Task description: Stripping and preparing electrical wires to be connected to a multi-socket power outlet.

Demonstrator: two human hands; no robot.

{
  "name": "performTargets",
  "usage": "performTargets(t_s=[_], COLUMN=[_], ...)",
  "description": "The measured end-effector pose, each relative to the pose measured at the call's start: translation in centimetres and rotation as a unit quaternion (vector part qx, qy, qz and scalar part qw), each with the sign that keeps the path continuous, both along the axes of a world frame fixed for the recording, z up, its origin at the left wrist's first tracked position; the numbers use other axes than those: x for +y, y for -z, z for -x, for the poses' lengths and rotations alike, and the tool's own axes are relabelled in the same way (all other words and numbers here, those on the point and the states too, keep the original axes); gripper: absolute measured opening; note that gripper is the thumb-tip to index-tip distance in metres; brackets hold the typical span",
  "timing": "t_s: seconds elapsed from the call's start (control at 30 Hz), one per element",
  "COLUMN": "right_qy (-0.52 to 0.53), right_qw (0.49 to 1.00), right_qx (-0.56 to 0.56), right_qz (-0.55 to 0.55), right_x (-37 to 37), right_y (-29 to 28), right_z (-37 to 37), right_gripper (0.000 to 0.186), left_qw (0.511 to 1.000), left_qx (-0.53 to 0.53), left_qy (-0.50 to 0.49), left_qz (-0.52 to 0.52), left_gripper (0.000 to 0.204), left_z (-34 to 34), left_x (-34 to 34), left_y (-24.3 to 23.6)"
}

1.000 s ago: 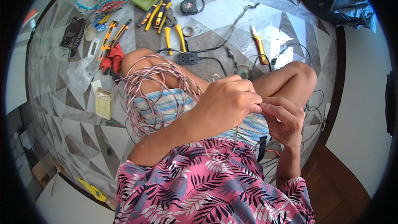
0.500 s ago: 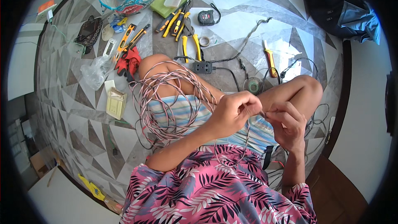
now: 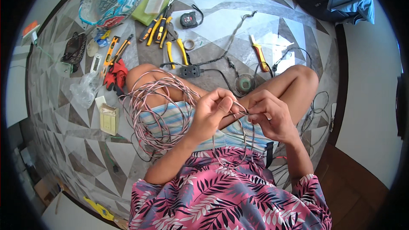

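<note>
Fingers of the left hand (image 3: 214, 113) are curled with thumb and forefinger pinched on the pink-and-dark wire (image 3: 241, 110); those of the right hand (image 3: 270, 117) grip it too, just beside. Between the two grips a short stretch of wire is exposed above the lap, presumably so both ends of it can be steadied and seen. Contact under the right fingertips is partly hidden.

From where I stand, more wire droops below the hands in loops against the flowered shirt (image 3: 230, 187). A big loose coil (image 3: 142, 106) lies over the left thigh; the leg seems to serve as a rest for the slack (whether coil and held length are one run, I can't trace).

Ahead of the crossed legs: black socket block (image 3: 190, 71), yellow-handled pliers (image 3: 183, 52), and a red-and-yellow knife (image 3: 259, 54) beyond the right shin. Perhaps laid there to be within reach, yet clear of the lap.
</note>
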State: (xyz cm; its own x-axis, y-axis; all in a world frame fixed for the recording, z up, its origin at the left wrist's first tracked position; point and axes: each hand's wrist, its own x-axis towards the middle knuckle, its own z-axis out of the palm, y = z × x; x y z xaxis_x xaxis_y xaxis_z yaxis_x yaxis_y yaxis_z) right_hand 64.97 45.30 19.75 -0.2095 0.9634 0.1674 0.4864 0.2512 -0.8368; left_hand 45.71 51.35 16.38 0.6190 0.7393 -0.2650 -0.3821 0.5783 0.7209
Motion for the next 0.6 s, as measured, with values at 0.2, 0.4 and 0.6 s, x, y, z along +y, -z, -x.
performTargets(t_s=[0.2,0.4,0.6], right_qy=[-0.013,0.036,0.034], right_qw=[0.983,0.961,0.897], right_qx=[0.14,0.248,0.375], right_qz=[0.121,0.119,0.232], right_x=[-0.3,-0.7,-1.3], right_y=[0.9,1.9,2.3], right_z=[0.8,1.0,0.1], right_gripper=[0.019,0.007,0.007], left_qw=[0.802,0.989,0.996], left_qx=[0.246,0.01,-0.006], left_qy=[0.124,-0.072,0.086], left_qz=[-0.529,0.129,-0.027], left_gripper=[0.009,0.021,0.044], left_z=[1.6,0.2,2.3], left_x=[3.4,3.1,5.6], left_y=[-1.9,0.6,-0.4])
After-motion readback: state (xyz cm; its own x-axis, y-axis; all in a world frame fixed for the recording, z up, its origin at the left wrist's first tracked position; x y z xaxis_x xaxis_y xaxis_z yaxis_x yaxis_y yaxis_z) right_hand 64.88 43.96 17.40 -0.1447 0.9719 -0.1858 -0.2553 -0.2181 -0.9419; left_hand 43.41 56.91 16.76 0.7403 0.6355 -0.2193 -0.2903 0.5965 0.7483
